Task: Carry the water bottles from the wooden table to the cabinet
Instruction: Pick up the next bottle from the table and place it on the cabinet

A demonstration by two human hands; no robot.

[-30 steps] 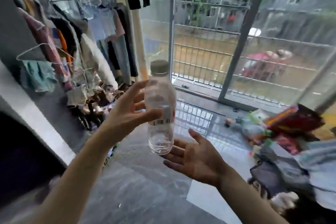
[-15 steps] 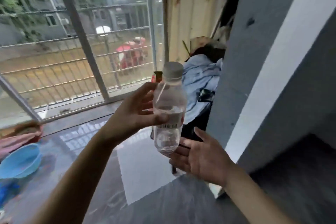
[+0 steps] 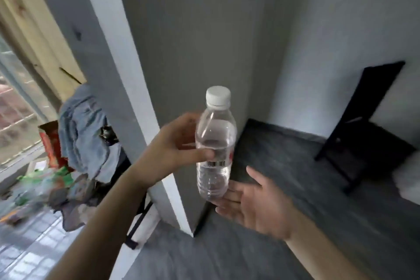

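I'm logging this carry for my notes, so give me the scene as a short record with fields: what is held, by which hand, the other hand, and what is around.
held item: water bottle, clear, white cap, upright, partly full
holding hand: left hand, thumb and fingers curled round the bottle's middle
other hand: right hand, palm up, fingers straight, just under the bottle's base; contact unclear
left side: blue cloth by a window
right side: black stand against the wall
cabinet: not identifiable

No words or numbers are showing clearly enough to read. The water bottle (image 3: 214, 143) is carrying only a barcode strip, sitting just below the thumb of the left hand (image 3: 175, 145), its digits blurred.
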